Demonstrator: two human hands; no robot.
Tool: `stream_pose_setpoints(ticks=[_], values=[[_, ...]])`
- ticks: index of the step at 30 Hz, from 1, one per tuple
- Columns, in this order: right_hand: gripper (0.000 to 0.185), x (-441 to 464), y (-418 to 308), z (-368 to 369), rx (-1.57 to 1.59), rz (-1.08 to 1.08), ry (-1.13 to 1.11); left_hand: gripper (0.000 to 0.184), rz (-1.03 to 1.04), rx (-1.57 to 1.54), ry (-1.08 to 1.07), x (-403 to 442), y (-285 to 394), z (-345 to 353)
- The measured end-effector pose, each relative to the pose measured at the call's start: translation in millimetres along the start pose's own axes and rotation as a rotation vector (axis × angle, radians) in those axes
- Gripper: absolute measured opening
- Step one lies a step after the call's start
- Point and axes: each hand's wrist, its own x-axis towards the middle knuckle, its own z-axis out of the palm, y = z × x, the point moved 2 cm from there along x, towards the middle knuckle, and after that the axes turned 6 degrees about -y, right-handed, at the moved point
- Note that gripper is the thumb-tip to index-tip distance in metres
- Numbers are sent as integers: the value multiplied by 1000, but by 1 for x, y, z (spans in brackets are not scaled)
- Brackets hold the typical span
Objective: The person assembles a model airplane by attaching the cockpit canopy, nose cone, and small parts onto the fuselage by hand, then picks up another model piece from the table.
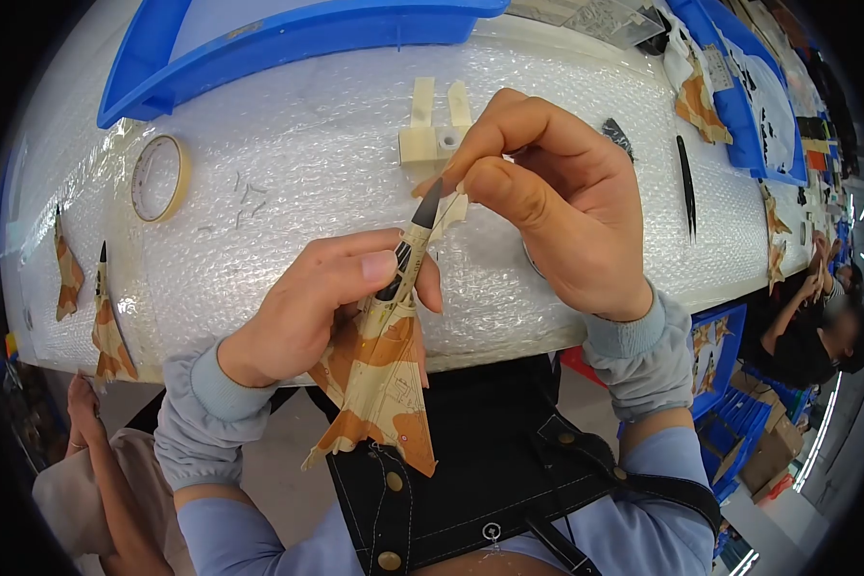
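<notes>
A model jet (384,365) in tan and orange camouflage, with a dark pointed nose, is tilted nose-up near the table's front edge. My left hand (322,302) is closed round its forward body, the thumb lying on top by the cockpit. Thumb and forefinger of my right hand (557,197) are pinched together just right of the nose tip, on a thin, pale piece too small to make out. Behind the nose lies a beige block (418,145) with upright strips and a round hole, partly covered by my right hand.
Bubble wrap (288,144) covers the table. Around lie a tape roll (160,179), small grey pins (250,199), black tweezers (687,187), blue trays (307,53) and other model jets (110,322). One person sits at lower left, another (806,326) at far right.
</notes>
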Motion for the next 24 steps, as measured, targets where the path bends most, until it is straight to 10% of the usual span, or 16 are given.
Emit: stream_pose_setpoints(ticks=[24], values=[[14, 0, 4, 1, -15, -3, -4, 53, -8, 44, 83, 3, 0, 5]])
